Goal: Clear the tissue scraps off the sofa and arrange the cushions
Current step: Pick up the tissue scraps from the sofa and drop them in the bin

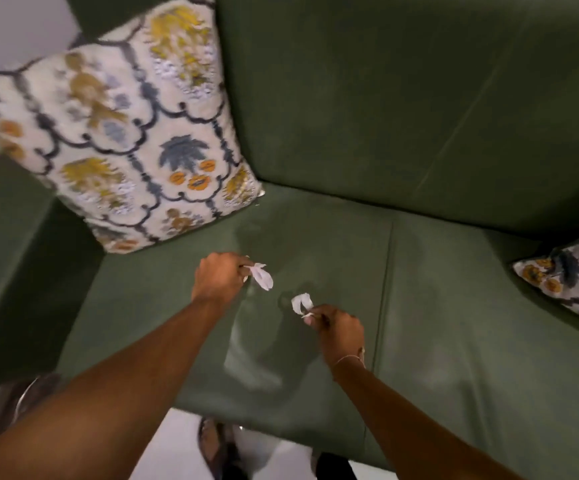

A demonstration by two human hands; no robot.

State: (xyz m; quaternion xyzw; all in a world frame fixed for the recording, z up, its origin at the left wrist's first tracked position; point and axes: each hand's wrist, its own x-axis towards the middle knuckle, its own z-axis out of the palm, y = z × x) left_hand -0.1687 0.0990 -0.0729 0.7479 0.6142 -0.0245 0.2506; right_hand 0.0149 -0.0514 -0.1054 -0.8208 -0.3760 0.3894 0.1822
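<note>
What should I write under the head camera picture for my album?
Left hand and right hand each pinch a white tissue scrap above the green velvet sofa, beside a floral patterned cushion.

Two white tissue scraps are hanging just above the green sofa (437,306) seat. One crumpled scrap (262,276) is dangling from the fingers (244,270) of the left hand (218,277); the other scrap (301,303) is sticking up from the right hand (340,329). A large floral cushion (125,133) is leaning tilted in the sofa's left corner, and a second matching cushion (572,277) is lying at the right edge.
</note>
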